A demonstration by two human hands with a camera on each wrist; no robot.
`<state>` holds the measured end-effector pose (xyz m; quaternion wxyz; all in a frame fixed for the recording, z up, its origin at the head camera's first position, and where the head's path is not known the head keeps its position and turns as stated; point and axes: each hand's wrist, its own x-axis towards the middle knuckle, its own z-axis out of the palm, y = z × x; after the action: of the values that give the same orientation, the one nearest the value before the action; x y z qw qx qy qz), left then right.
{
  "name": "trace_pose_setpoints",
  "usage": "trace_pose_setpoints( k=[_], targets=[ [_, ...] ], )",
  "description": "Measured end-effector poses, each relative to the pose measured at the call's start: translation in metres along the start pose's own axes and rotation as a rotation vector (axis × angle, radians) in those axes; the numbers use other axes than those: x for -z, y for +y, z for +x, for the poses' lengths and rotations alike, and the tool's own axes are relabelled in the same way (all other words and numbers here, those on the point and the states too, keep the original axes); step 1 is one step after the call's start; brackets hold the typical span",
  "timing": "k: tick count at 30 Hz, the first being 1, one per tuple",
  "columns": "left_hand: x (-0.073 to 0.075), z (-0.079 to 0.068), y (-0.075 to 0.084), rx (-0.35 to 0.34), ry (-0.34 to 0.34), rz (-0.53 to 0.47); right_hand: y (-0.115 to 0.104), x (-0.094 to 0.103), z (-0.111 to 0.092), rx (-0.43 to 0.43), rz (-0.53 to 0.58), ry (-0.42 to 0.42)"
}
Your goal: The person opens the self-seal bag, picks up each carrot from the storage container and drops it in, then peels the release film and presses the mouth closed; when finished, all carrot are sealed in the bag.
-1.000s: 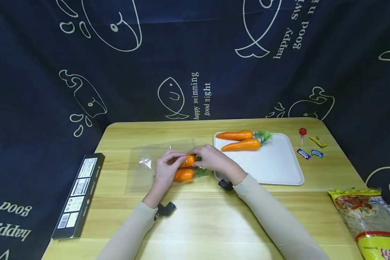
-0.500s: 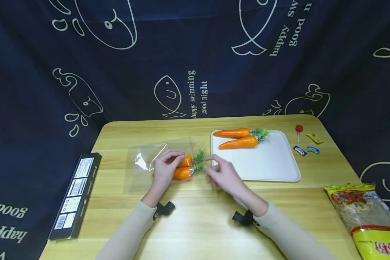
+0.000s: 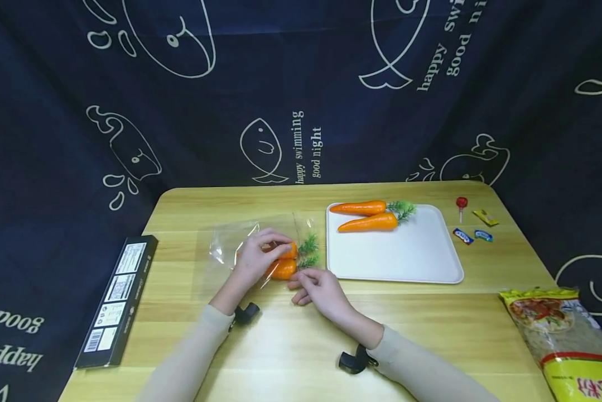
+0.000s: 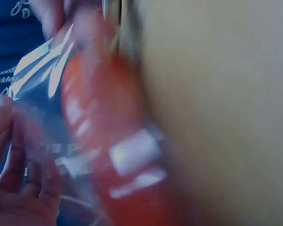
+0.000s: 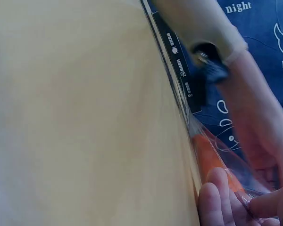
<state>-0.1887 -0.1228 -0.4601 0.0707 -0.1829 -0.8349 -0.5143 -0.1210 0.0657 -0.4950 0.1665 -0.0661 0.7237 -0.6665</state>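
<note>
A curtained booth: printed navy cloth (image 3: 200,139) hangs behind a wooden table (image 3: 285,340).

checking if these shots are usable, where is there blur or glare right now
Head: mostly sharp, with glare on the clear bag and a pale sheen on the near tabletop; left wrist: the close-up carrot is heavily blurred, with white reflections across it; right wrist: the black wrist mount looks smeared and the tabletop soft.

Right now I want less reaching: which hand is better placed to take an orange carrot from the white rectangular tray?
Probably the right hand: it's nearer the tray, though pinching the clear plastic bag; the left hand, farther away, grips a bagged orange carrot.
</note>
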Motion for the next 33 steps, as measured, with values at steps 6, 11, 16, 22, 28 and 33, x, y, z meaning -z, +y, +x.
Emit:
trace_pose_setpoints(
  k=[6,11,16,22,28,33],
  targets=[
    [0.026,0.074,0.001,-0.034,-0.287,0.123,0.006,0.001,-0.002,-0.006,-0.01,0.016],
    [0.021,0.125,-0.032,0.045,-0.699,0.14,0.008,0.001,-0.004,0.013,-0.007,0.014],
    [0.008,0.14,-0.045,0.126,-0.862,0.121,0.007,-0.001,-0.007,0.039,0.0,-0.002],
    [0.034,0.134,-0.023,0.147,-0.645,0.114,-0.004,0.003,-0.002,0.149,-0.124,0.041],
    [0.074,0.11,0.021,0.164,-0.305,-0.036,-0.042,0.036,-0.001,0.454,-0.539,0.132],
    [0.084,0.079,0.061,0.117,0.013,-0.198,-0.092,0.083,-0.01,0.735,-0.755,0.153]
  ],
)
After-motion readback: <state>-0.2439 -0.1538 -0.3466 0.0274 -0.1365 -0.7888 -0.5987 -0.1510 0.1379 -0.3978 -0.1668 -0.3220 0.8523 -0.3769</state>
